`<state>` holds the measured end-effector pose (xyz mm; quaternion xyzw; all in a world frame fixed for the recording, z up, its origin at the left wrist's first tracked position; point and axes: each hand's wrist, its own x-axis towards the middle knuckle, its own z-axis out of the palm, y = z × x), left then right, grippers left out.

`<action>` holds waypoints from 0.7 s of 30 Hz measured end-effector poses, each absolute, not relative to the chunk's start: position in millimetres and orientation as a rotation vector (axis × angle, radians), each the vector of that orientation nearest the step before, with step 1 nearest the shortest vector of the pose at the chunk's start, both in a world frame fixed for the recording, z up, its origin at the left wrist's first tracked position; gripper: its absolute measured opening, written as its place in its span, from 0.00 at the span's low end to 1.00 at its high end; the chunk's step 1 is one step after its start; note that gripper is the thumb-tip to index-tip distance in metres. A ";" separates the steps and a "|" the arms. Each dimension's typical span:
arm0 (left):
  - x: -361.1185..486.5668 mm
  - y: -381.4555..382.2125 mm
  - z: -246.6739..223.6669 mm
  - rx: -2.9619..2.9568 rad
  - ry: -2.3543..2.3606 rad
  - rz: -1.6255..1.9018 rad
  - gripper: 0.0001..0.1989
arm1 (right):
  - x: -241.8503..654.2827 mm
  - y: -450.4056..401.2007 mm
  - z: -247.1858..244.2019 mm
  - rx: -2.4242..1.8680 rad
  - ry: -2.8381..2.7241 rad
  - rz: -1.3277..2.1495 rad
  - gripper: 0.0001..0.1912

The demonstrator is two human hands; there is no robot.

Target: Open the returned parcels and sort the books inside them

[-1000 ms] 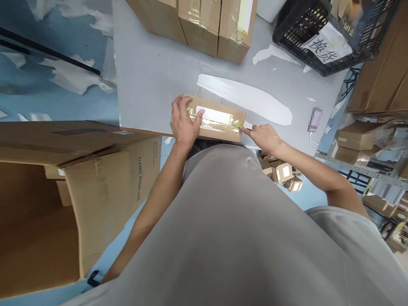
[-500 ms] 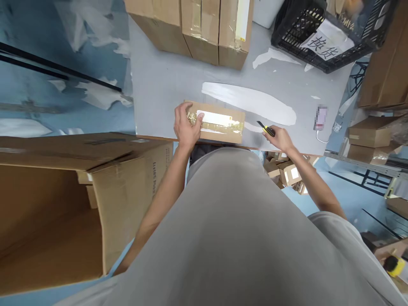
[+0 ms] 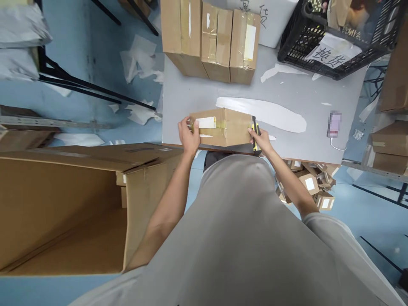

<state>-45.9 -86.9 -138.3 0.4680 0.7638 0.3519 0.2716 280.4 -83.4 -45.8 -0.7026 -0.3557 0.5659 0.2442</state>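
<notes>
A small taped cardboard box (image 3: 239, 128) with a white label on top is held between my two hands at the front edge of the table, tilted so that its right end face shows. My left hand (image 3: 189, 136) grips its left end, with the thumb on top beside the label. At the right end, the fingers of my right hand (image 3: 262, 142) pinch the box's edge. That same hand also holds a black and yellow utility knife (image 3: 256, 147), lying upright along the box's right side. Whether its blade is out is hard to make out.
Three taped cartons (image 3: 216, 46) stand at the back of the grey table (image 3: 191, 95). A black plastic crate (image 3: 334, 46) with a handwritten sheet sits back right. White paper (image 3: 264, 114) and a blurred-out device (image 3: 334, 123) lie on the table. A large open carton (image 3: 153, 187) stands left.
My right hand has come left with the knife and now grips the box's right end. The box has been tilted up, showing its end face. The camera view has shifted.
</notes>
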 end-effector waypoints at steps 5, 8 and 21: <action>24.1 -80.3 -179.2 1.115 1.749 0.891 0.49 | 347.3 -64.5 4.9 -2.151 -1.430 1.109 0.22; 67.9 -76.4 -192.2 0.947 1.531 0.704 0.49 | 377.3 -55.7 27.4 -2.271 -1.680 0.831 0.23; 50.4 -75.9 -83.8 1.149 1.363 0.922 0.29 | 335.5 -83.4 31.6 -2.326 -1.971 0.572 0.33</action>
